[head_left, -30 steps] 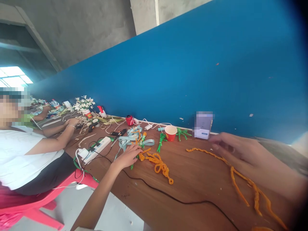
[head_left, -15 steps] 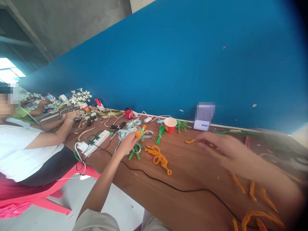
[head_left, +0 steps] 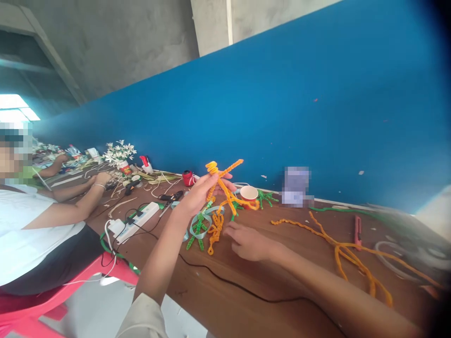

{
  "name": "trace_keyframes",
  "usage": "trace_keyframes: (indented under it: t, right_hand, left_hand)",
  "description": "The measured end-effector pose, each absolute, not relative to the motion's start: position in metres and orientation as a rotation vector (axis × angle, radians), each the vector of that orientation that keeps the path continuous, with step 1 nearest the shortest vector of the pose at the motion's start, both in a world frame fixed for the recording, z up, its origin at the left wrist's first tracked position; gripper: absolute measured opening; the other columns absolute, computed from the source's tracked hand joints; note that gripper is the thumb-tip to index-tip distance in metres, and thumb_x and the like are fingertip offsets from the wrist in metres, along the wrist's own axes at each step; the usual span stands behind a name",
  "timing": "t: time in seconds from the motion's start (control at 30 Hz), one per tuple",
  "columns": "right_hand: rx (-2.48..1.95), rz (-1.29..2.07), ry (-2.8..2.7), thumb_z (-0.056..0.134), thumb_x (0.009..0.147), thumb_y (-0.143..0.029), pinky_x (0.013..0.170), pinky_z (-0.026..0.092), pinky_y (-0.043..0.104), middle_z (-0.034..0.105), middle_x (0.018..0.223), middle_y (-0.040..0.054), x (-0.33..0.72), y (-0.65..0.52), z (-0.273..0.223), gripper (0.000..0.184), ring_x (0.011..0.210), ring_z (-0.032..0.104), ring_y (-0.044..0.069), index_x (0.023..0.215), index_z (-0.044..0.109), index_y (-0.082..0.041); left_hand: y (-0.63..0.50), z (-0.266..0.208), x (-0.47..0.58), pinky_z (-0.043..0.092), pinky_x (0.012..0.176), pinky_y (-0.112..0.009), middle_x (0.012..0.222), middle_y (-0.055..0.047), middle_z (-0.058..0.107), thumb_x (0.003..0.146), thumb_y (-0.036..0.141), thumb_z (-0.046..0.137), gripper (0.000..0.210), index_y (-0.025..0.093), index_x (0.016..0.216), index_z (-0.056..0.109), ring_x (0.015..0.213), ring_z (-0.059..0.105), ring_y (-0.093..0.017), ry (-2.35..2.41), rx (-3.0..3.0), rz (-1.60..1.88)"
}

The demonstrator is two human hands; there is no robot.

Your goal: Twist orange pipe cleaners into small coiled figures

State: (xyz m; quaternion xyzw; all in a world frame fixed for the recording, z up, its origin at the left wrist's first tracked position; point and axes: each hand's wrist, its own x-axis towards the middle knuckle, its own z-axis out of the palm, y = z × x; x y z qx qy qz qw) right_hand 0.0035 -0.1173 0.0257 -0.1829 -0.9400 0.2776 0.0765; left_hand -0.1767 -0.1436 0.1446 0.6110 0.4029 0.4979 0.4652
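My left hand [head_left: 202,193] is raised over the table and pinches an orange pipe-cleaner figure [head_left: 225,184], which has a coiled top and several twisted limbs. Below it, my right hand [head_left: 251,241] is low over the tabletop, fingers bent and apart from the thumb. Just left of those fingertips lies a looped orange pipe-cleaner piece [head_left: 215,230]; whether they touch it I cannot tell. Beside that piece is a green pipe-cleaner figure [head_left: 200,230] with a pale blue ribbon loop [head_left: 192,227]. A paper cup [head_left: 249,193] stands behind, partly hidden by the orange limbs.
Long orange pipe cleaners [head_left: 338,246] lie to the right, near a red cutter [head_left: 357,230]. A phone [head_left: 296,188] leans on the blue wall [head_left: 246,117]. A power strip [head_left: 141,220] and a black cable [head_left: 239,284] cross the left side, where a co-worker [head_left: 45,225] sits.
My right hand has moved left from the table's right side. My left hand has risen with the orange figure. The looped orange piece lies further left than before.
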Motion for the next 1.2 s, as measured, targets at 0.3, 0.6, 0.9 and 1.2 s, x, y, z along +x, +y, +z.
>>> trace_keyframes:
  t: [0.3,0.6,0.9,1.2]
  right_hand:
    - [-1.050,0.752,-2.848,0.046,0.095,-0.033,0.078,0.047,0.036,0.068,0.090,0.0064,0.132,-0.154,0.090,0.022,0.085,0.063,0.023,0.090,0.064,-0.021]
    - [-1.285,0.804,-2.536,0.044,0.098,-0.036,0.076,0.047,0.030,0.071,0.100,0.0054,0.176,-0.148,0.113,0.027,0.091,0.064,0.021,0.115,0.062,-0.025]
    - [-1.652,0.592,-2.907,0.046,0.087,-0.014,0.081,0.047,0.032,0.070,0.118,0.0123,0.162,-0.109,0.058,0.045,0.107,0.067,0.027,0.127,0.063,-0.024]
    - [-1.730,0.581,-2.987,0.048,0.085,-0.014,0.081,0.049,0.036,0.074,0.112,0.0140,0.147,-0.106,0.038,0.037,0.106,0.068,0.031,0.108,0.077,-0.020]
  left_hand:
    - [-0.154,0.168,-0.108,0.054,0.087,-0.036,0.111,-0.015,0.073,0.100,0.042,0.050,0.035,0.013,0.115,0.064,0.109,0.068,-0.027,0.699,1.493,1.142]
    - [-0.142,0.175,-0.061,0.055,0.092,-0.035,0.106,-0.013,0.073,0.100,0.041,0.049,0.032,0.014,0.103,0.065,0.108,0.068,-0.025,0.511,1.557,1.252]
    - [-0.140,0.167,-0.084,0.057,0.080,-0.031,0.099,-0.011,0.075,0.096,0.044,0.056,0.032,0.014,0.100,0.066,0.096,0.072,-0.023,0.576,1.529,1.352]
    - [-0.148,0.169,-0.084,0.057,0.082,-0.030,0.097,-0.007,0.072,0.095,0.039,0.060,0.027,0.019,0.113,0.057,0.100,0.069,-0.021,0.694,1.584,1.387]
